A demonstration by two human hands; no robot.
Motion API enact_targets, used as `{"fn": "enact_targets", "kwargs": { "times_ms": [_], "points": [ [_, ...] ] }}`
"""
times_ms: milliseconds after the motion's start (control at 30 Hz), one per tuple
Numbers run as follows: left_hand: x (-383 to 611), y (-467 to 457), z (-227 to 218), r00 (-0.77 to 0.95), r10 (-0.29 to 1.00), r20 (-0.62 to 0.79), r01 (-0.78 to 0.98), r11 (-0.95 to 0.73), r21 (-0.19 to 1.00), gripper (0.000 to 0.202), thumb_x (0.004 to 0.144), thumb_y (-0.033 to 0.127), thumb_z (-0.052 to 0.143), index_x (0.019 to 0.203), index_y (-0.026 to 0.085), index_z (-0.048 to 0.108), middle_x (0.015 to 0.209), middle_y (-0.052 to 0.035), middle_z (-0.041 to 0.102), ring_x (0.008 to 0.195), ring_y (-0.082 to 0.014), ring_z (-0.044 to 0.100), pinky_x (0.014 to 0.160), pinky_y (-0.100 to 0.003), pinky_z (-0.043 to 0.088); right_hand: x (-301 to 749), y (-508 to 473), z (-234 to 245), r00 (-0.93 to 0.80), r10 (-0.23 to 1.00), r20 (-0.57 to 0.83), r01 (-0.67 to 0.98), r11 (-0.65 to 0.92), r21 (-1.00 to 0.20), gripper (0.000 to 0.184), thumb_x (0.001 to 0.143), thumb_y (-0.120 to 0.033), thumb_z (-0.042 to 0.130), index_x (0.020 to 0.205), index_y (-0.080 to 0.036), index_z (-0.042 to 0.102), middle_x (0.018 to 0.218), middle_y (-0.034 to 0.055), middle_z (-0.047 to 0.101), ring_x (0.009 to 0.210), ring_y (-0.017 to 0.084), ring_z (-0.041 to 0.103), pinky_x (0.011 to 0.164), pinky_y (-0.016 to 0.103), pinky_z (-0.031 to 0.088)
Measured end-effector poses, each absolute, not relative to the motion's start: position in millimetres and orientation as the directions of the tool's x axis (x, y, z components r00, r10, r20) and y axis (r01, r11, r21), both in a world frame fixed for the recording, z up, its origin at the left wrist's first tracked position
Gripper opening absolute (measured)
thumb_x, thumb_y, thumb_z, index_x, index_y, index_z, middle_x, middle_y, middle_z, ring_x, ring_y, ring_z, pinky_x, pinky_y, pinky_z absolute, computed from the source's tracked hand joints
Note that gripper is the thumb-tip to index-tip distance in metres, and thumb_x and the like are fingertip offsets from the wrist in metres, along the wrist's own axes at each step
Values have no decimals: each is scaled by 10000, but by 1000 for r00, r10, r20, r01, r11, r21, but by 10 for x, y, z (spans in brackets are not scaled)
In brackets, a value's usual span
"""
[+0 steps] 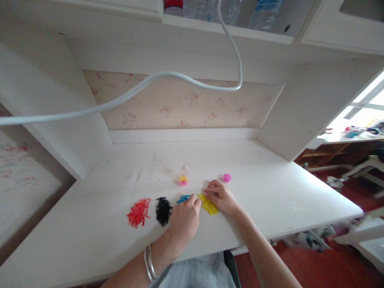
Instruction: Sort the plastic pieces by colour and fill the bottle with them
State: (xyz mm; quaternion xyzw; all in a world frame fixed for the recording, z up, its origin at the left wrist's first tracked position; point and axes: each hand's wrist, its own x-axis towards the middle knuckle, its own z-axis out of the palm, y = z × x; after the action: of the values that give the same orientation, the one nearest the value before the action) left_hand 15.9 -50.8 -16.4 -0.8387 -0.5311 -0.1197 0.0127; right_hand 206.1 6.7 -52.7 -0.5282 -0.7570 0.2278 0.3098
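Four small heaps of thin, strand-like bits lie in a row on the white desk (99, 236): a red heap (138, 213), a black heap (163, 211), a blue heap (183, 199) and a yellow heap (209, 205). My left hand (186, 218) is closed between the blue and yellow heaps, partly covering the blue one; anything in its fingertips is too small to see. At the yellow heap's upper right edge, my right hand (222, 197) has its fingers curled together, their contents hidden. Beyond them stands a small clear bottle (184, 175) with yellow and pink contents low inside.
A round pink cap (227, 177) lies beyond my right hand. A white cable (168, 74) hangs across the upper view. White side panels (303, 92) and an overhead cabinet (120, 6) frame the desk. Plastic bottles (265, 14) sit in the cabinet.
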Motion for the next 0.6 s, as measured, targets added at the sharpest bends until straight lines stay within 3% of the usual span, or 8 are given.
{"fn": "enact_targets", "kwargs": {
  "times_ms": [300, 600],
  "points": [
    [12, -366, -15, 363, 887, 284, 873, -431, 230, 246, 965, 305, 342, 953, 264, 584, 889, -2, 618, 703, -151, 628, 527, -236, 397, 2073, 64, -560, -229, 945, 233, 638, 326, -698, 194, 822, -329, 558, 788, -223, 717, 997, 39, 566, 764, 119, 554, 670, 237, 449],
    [-243, -83, 261, 273, 841, 466, 794, -471, 384, 231, 951, 263, 399, 1049, 236, 607, 990, -19, 633, 852, -134, 622, 757, -219, 458, 2058, 86, -582, -156, 945, 288, 573, 324, -753, 245, 854, -341, 500, 803, -200, 693, 977, 68, 581, 779, 141, 557, 649, 260, 456]
  ]
}}
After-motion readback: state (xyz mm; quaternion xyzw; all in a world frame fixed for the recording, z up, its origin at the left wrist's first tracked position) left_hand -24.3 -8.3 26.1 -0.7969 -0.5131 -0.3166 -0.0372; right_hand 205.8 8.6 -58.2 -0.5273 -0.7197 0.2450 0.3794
